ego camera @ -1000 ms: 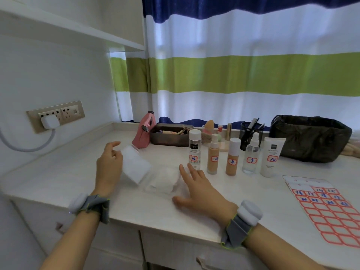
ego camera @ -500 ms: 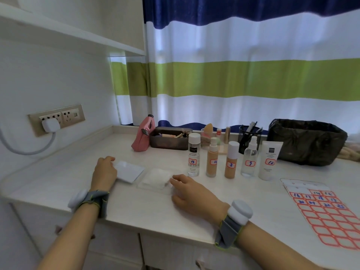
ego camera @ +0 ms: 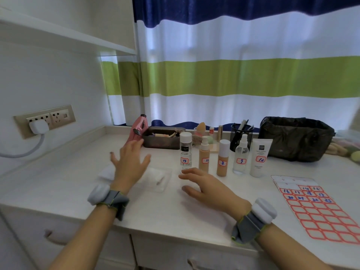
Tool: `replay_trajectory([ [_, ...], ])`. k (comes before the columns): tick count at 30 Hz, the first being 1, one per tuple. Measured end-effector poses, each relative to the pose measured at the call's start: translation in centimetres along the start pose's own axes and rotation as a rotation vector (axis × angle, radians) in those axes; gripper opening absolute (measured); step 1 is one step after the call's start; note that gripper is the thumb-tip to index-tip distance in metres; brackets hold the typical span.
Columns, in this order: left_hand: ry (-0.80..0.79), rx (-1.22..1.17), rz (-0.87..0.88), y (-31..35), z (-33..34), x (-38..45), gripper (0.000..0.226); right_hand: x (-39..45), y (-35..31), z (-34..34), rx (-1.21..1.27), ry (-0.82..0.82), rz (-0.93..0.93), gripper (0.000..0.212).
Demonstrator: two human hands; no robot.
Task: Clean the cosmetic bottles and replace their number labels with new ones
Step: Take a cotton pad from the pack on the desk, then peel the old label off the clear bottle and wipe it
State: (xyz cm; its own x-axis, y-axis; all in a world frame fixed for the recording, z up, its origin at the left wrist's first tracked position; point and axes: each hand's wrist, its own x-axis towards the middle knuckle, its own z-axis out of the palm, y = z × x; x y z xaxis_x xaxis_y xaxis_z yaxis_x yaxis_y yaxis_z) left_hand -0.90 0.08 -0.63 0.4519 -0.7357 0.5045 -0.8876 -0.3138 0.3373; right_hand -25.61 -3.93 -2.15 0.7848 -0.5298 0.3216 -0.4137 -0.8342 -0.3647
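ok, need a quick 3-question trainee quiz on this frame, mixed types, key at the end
1. True or false: the left hand grips a bottle.
2. Multiple choice: which bottle stands nearest the fingertips of the right hand? A) the clear bottle labelled 15 B) the spray bottle labelled 5 C) the white tube labelled 10
3. Fill in: the red-bordered label sheet lies on the desk to the ___ of the row of bottles.

Key: 1 false, the fingers are spread and hold nothing, above the white wipe packet. 2 A. 3 right.
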Motion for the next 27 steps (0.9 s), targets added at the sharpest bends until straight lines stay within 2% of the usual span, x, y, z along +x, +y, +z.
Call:
replay_trajectory([
  [3, -0.061, -0.297, 0.066, 4.5, 0.7, -0.7, 0.062, -0.6, 0.9, -0.2, 0.055, 0.116, 0.019, 0.035],
  [7, -0.129, -0.487, 0.052, 7.9, 2.3, -1.5, 0.077, -1.4, 1.3, 0.2, 0.114, 0.178, 0.029, 0.029],
  [11, -0.193, -0.691, -0.002, 9.6, 3.4, -1.5, 0.081, -1.7, 1.6, 0.2, 0.181, 0.227, 0.061, 0.028],
  [20, -0.168, -0.695, -0.070, 10.3, 3.5, -0.4, 0.050, -1.9, 1.6, 0.0, 0.279, 0.273, 0.159, 0.035],
  [25, -0.081, -0.716, -0.018, 10.7, 1.9, -1.5, 0.047, -1.9, 1.1, -0.4, 0.317, 0.308, 0.192, 0.059],
  [27, -0.099, -0.789, -0.010, 11.3, 0.6, -2.2, 0.045, -2.0, 0.7, -0.4, 0.395, 0.286, 0.208, 0.071],
])
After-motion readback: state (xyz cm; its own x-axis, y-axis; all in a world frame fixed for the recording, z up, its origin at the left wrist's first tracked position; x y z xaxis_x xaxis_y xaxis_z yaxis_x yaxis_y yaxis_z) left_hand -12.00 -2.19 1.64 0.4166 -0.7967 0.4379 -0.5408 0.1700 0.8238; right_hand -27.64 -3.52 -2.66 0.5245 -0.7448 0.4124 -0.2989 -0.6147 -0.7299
